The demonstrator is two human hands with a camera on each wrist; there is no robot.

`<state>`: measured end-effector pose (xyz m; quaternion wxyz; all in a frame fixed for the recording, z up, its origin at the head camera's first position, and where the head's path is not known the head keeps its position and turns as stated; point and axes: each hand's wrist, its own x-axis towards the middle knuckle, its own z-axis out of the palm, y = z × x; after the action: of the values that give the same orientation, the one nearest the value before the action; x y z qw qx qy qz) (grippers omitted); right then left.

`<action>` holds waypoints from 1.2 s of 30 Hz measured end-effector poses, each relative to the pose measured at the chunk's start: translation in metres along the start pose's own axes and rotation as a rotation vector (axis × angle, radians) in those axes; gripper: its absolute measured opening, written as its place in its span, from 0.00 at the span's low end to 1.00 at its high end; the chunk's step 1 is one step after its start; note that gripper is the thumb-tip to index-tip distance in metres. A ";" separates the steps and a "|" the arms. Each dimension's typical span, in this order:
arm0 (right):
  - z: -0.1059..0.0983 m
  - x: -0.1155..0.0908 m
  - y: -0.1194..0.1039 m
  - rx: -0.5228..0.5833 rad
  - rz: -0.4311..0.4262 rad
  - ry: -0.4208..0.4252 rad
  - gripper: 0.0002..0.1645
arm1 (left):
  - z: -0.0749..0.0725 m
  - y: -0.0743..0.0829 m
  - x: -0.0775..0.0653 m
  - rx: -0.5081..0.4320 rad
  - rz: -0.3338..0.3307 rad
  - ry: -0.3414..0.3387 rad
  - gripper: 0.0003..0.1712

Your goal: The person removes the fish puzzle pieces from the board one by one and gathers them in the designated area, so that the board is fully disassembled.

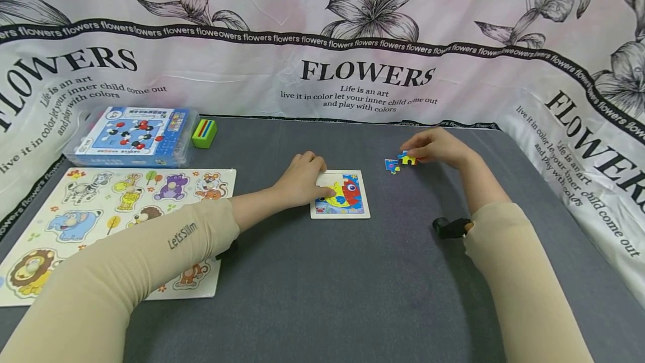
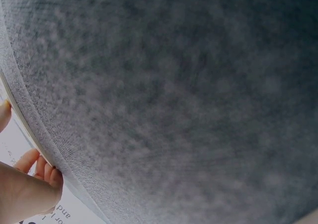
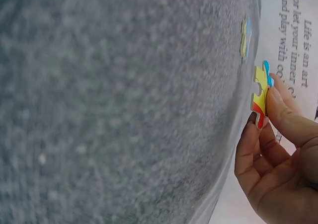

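Observation:
A small jigsaw puzzle board (image 1: 341, 214) in a white frame, with a red and yellow fish picture, lies flat on the dark grey table. My left hand (image 1: 302, 178) grips its left side, the thumb over the picture's edge and the fingers curled at the far left corner. To the right, my right hand (image 1: 437, 147) pinches a yellow, red and blue puzzle piece (image 3: 260, 100) between thumb and fingers, tilted up near the table. Just left of it lies another puzzle piece (image 1: 391, 166), mostly blue in the head view.
At the left, a large animal picture board (image 1: 111, 184) lies partly under my left forearm. Behind it stand a clear plastic box (image 1: 133, 133) with a blue label and a green block (image 1: 204, 134) with coloured stripes. A flower-printed cloth (image 1: 368, 83) hangs along the far side.

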<state>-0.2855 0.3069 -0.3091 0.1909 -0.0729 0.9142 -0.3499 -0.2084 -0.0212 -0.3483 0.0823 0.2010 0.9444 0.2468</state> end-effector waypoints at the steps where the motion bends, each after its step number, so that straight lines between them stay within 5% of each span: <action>1: -0.001 0.000 0.002 0.003 0.005 -0.006 0.22 | 0.000 0.000 0.000 0.000 0.000 0.000 0.33; 14: -0.002 0.003 0.009 0.023 0.077 -0.083 0.21 | 0.000 -0.001 0.001 0.010 0.004 -0.004 0.33; 36: 0.000 0.001 0.004 -0.063 0.096 -0.065 0.18 | -0.001 0.001 -0.001 0.006 0.013 -0.007 0.32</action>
<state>-0.2868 0.3098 -0.3123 0.2345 -0.0462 0.9206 -0.3088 -0.2073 -0.0217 -0.3468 0.0834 0.2085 0.9435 0.2436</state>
